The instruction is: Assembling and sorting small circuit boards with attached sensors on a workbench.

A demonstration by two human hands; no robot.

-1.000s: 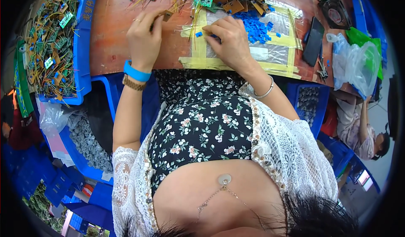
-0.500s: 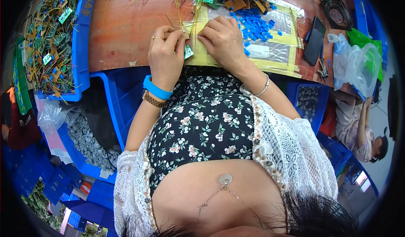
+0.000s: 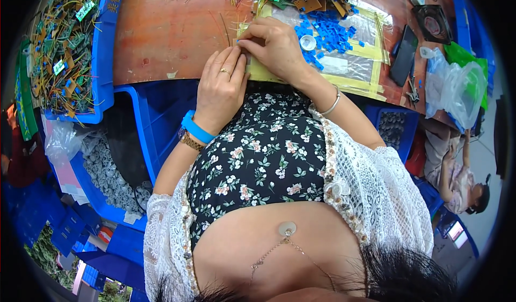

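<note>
My left hand [image 3: 221,87] lies at the near edge of the table, its fingers pressed together around a small wired circuit board that they almost wholly cover. Thin wires [image 3: 224,29] stick out beyond those fingertips. My right hand [image 3: 273,49] meets them from the right, thumb and index finger pinched on a tiny blue piece [image 3: 238,41], mostly hidden. To the right of this hand is a loose heap of small blue pieces [image 3: 330,30], with a round white cap [image 3: 308,42] at its near left side.
Brown and green circuit boards [image 3: 307,2] are piled at the far side. A blue bin of wired boards [image 3: 64,49] stands on the left. At right lie a phone [image 3: 404,55], a black fan [image 3: 432,21] and plastic bags [image 3: 454,81]. Another person [image 3: 457,178] sits at far right.
My left hand has turned, its fingers now flatter and closer together, hiding the green board seen before. My right hand has shifted slightly left. The round white cap now shows beside the blue pieces.
</note>
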